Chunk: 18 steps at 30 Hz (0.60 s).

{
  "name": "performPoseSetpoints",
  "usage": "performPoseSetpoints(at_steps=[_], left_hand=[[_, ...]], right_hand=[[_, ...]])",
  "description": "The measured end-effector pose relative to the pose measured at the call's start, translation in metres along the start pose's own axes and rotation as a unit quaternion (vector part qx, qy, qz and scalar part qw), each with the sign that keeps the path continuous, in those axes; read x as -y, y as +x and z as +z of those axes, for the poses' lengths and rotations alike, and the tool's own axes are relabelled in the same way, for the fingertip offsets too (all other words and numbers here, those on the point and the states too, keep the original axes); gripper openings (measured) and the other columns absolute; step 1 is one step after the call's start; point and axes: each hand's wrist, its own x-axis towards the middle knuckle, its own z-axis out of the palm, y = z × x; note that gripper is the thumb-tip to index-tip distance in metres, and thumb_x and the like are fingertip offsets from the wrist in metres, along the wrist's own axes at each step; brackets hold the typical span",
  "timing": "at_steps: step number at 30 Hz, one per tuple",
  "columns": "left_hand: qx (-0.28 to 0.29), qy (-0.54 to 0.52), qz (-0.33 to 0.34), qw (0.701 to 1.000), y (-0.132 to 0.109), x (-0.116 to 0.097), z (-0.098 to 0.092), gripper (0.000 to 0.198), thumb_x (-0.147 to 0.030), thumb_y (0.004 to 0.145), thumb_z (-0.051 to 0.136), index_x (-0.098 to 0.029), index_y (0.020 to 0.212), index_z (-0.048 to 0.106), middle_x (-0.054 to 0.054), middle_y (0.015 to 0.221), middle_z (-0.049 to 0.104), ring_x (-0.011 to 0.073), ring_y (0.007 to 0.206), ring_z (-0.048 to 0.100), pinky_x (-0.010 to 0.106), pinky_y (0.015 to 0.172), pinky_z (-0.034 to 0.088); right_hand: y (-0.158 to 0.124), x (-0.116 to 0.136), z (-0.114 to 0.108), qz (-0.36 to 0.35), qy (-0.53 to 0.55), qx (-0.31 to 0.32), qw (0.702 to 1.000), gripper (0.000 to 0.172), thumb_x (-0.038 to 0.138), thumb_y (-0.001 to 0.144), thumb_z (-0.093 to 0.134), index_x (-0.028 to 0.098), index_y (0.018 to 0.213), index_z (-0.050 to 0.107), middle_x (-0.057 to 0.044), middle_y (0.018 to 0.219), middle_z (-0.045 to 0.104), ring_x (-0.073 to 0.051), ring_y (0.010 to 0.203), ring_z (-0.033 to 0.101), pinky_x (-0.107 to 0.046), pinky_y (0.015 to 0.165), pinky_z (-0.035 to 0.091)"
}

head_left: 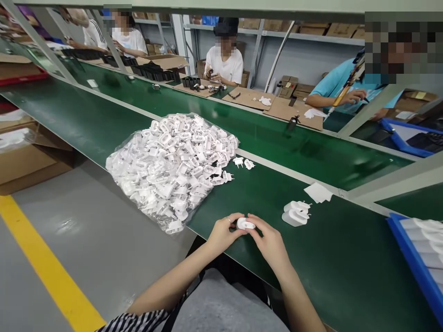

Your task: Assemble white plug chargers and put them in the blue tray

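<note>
Between my two hands, over the near edge of the green bench, is a small white plug adapter (245,224). My left hand (224,235) pinches its left side, and my right hand (268,237) grips it from the right. To the left, a large heap of white plug pieces (183,157) lies on an opened clear plastic bag (138,193). A few loose plug pieces (238,161) with pins sit at the heap's right side. Right of my hands, a couple of white plug adapters (296,213) stand together, with a white paper piece (318,192) behind them.
A blue tray (411,263) with white items stands at the right edge. Behind a metal rail runs a green conveyor (277,147), where several people work at cardboard mats (249,97). Cardboard boxes (31,161) stand at left above the grey floor (104,230).
</note>
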Motion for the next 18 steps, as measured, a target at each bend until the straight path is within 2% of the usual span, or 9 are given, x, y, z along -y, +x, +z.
performPoseSetpoints(at_steps=[3,6,10,12,15,18], left_hand=[[-0.001,0.083,0.032,0.996,-0.003,-0.002,-0.001,0.031,-0.031,0.071,0.049,-0.019,0.100,0.049,-0.001,0.100,0.053,0.0113,0.091,0.049,0.022,0.081,0.040],[0.012,0.194,0.041,0.980,-0.007,-0.008,-0.002,0.034,-0.033,0.074,0.045,-0.017,0.104,0.047,0.003,0.106,0.050,0.0142,0.096,0.047,0.024,0.084,0.037],[0.061,0.298,0.061,0.950,-0.005,-0.019,-0.007,0.042,-0.033,0.076,0.042,-0.014,0.113,0.038,0.008,0.106,0.049,0.0182,0.092,0.049,0.027,0.077,0.041],[0.110,0.330,0.074,0.935,0.001,-0.028,-0.014,0.042,-0.036,0.076,0.040,-0.013,0.111,0.039,0.008,0.097,0.054,0.0194,0.085,0.053,0.028,0.069,0.043],[0.216,0.399,0.024,0.891,0.017,-0.047,-0.025,0.034,-0.036,0.071,0.047,-0.014,0.096,0.050,0.007,0.078,0.059,0.0214,0.071,0.056,0.028,0.056,0.043],[0.316,0.450,-0.026,0.835,0.038,-0.069,-0.029,0.021,-0.028,0.058,0.061,-0.013,0.071,0.055,0.007,0.070,0.058,0.0221,0.066,0.055,0.026,0.050,0.042]], right_hand=[[0.005,0.003,-0.010,0.025,-0.029,0.065,0.997,0.031,0.022,0.074,0.041,0.017,0.103,0.051,-0.004,0.104,0.051,-0.015,0.092,0.050,-0.026,0.078,0.041],[0.012,0.006,-0.016,0.022,-0.076,0.118,0.990,0.031,0.019,0.072,0.044,0.015,0.101,0.053,-0.006,0.107,0.049,-0.018,0.094,0.049,-0.027,0.079,0.040],[0.021,0.003,-0.016,0.019,-0.139,0.172,0.975,0.031,0.018,0.071,0.042,0.015,0.099,0.055,-0.006,0.087,0.059,-0.019,0.075,0.056,-0.025,0.061,0.044],[0.025,0.001,-0.015,0.013,-0.159,0.169,0.973,0.030,0.015,0.070,0.041,0.016,0.096,0.057,-0.004,0.077,0.061,-0.018,0.067,0.057,-0.023,0.054,0.042],[0.031,0.001,-0.016,0.007,-0.151,0.175,0.973,0.026,0.012,0.067,0.041,0.019,0.085,0.060,-0.003,0.069,0.061,-0.018,0.064,0.057,-0.021,0.051,0.039],[0.039,0.003,-0.022,0.022,-0.119,0.257,0.959,0.022,0.012,0.067,0.039,0.020,0.072,0.060,-0.002,0.066,0.061,-0.016,0.060,0.057,-0.019,0.048,0.037]])
